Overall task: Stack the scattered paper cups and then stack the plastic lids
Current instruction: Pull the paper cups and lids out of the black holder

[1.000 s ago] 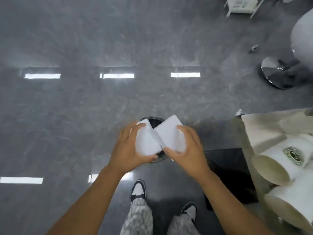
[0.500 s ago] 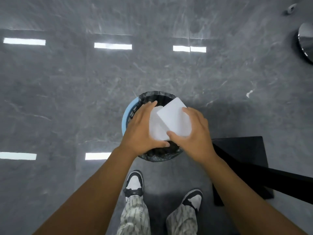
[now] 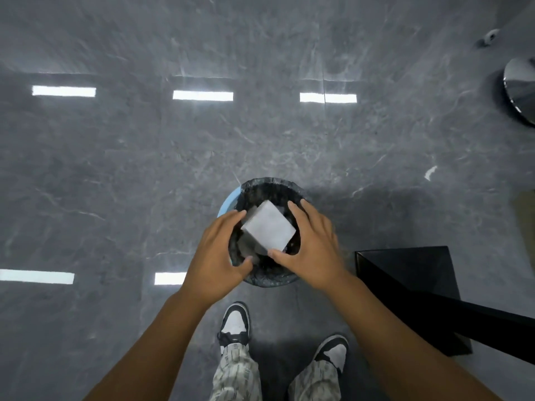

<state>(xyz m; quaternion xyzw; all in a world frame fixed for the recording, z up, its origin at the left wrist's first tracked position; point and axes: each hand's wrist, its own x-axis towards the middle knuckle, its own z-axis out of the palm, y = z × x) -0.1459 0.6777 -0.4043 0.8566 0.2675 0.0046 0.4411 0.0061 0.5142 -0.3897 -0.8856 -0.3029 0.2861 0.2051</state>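
Hands spread over the bin, white sheet between them

Underneath everything, the grey marbled floor (image 3: 115, 169) fills the view, with bright rectangular light reflections beyond and to the left of the hands. Just right of the right hand stands a black table base (image 3: 411, 273), its dark leg running toward the lower right. Directly below both hands sits a round bin (image 3: 228, 198) with a pale blue rim and a black liner, its mouth partly covered by the palms. Nearer the body than the hands are two black-and-white shoes (image 3: 234, 322) under patterned trouser legs. Far off beyond the right hand, a shiny chrome stand base (image 3: 521, 91) is cut by the edge.

The left hand (image 3: 217, 256) hovers over the bin's left rim, fingers straight and loosely spread, gripping nothing. The right hand (image 3: 312, 244) does likewise on the right rim, fingers extended, thumb pointing inward. Between them a white paper sheet (image 3: 267, 230) lies tilted in the bin mouth; its near corner sits just at the right thumb tip, and contact there is unclear. No cups or lids are in view
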